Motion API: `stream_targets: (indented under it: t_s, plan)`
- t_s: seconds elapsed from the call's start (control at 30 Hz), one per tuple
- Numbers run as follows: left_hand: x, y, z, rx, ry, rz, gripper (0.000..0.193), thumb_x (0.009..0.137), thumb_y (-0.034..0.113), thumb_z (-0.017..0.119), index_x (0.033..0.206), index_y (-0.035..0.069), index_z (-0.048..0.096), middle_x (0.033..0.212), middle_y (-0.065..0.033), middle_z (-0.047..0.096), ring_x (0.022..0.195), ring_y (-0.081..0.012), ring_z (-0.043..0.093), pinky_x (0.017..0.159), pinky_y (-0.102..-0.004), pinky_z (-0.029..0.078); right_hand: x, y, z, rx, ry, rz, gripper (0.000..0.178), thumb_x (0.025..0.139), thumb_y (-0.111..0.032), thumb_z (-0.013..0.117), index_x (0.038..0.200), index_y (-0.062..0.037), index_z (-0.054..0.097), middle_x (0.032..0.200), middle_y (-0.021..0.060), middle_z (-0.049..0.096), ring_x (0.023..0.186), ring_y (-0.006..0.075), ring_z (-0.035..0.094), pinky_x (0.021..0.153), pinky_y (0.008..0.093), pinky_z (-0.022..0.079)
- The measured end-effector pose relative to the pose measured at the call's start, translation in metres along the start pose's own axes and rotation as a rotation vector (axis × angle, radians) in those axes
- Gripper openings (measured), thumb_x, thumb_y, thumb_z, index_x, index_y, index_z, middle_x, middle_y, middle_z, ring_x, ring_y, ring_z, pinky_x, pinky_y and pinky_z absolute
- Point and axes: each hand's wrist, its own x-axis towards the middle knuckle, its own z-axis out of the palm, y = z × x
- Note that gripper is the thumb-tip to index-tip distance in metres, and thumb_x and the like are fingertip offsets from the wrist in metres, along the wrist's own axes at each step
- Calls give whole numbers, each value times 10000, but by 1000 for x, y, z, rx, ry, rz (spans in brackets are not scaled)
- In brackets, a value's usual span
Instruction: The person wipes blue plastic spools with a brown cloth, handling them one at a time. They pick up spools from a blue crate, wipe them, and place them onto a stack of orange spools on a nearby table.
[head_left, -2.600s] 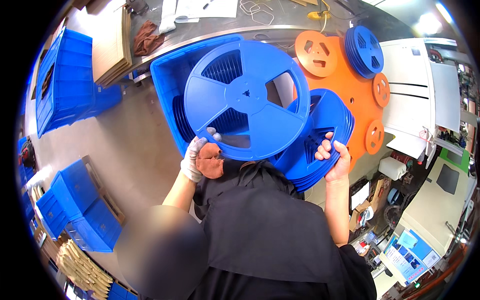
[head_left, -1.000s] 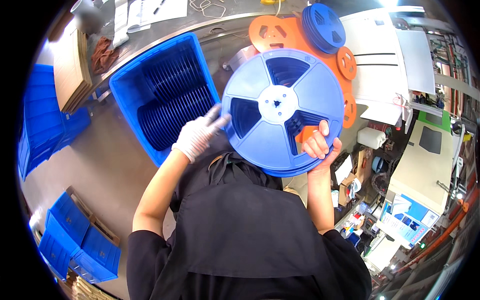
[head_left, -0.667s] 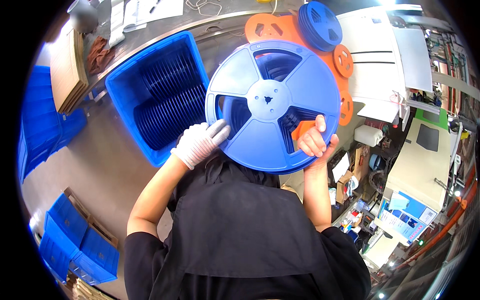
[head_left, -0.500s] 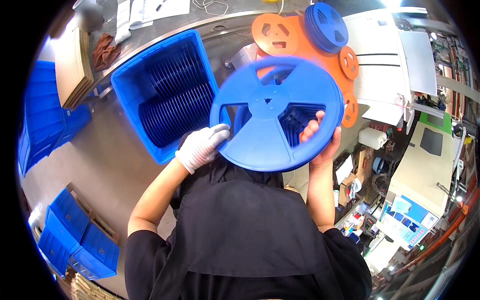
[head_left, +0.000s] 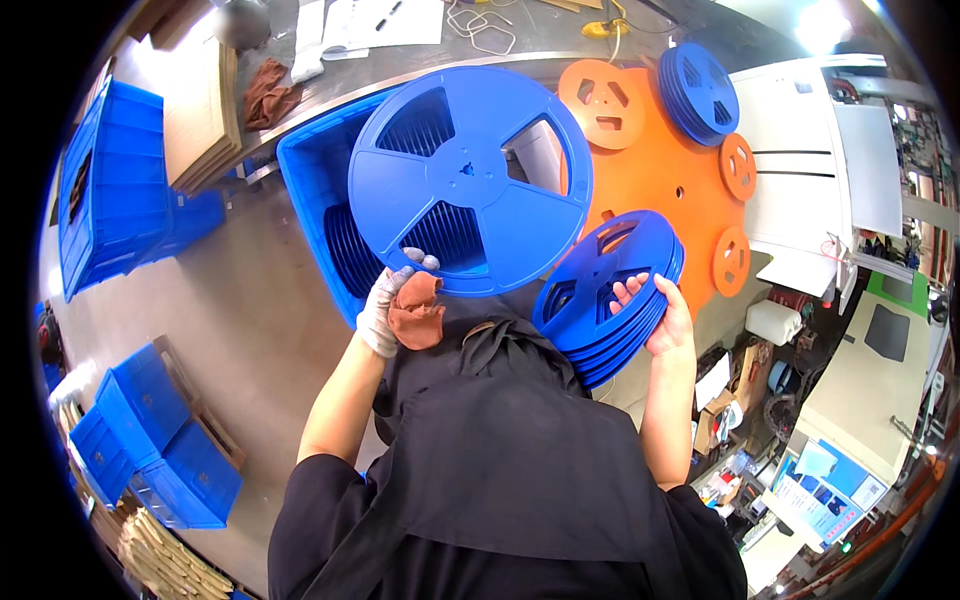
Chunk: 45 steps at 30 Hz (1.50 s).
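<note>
A blue crate of upright reels sits just beyond the left hand. Above that hand, a large blue reel is raised flat-faced, pinched at its lower rim by the gloved left hand, which also clutches a brown rag. A stack of blue reels tilts against the right hand, whose bare fingers curl around its edge.

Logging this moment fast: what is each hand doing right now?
Left hand: gloved, closed on the large blue reel's lower rim.
Right hand: bare, holding the stack of blue reels.
</note>
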Motion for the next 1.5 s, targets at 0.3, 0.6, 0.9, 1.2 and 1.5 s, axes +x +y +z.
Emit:
stream_targets:
  t_s: [0.3,0.6,0.9,1.2,1.5]
  plan:
    - [-17,1,-9,-86,31,-43,256,869,88,647,1110,52,570,1065,-110,617,1017,-222,611,879,-384,537,-5,6,10,-140,27,-24,233,863,-191,663,1024,-24,638,1014,156,671,988,339,648,828,519,547]
    - [-24,-9,-20,-63,51,3,274,877,115,644,1138,66,575,1077,-103,627,991,-229,619,819,-378,548,0,9,12,-188,-49,-3,283,898,-230,630,1071,-7,614,1083,211,649,1033,380,627,890,540,517]
    - [-30,-6,-41,-164,23,-8,269,889,96,624,1149,52,570,1097,-124,631,993,-250,632,863,-384,544,5,13,0,-196,-74,21,345,938,-340,561,1073,-26,611,1114,186,642,1081,365,605,856,546,523]
    - [-33,-6,-67,-114,196,134,284,932,144,570,1191,31,547,1149,-151,629,1010,-256,624,894,-377,527,3,24,3,-177,30,-7,433,911,-460,584,969,-35,641,944,146,682,937,336,660,816,499,546]
    - [-11,42,-124,522,798,448,129,903,8,510,1017,28,566,942,-103,648,839,-218,644,750,-344,550,0,34,5,-140,49,-42,371,914,-430,598,925,-59,617,816,94,651,802,264,658,786,436,556]
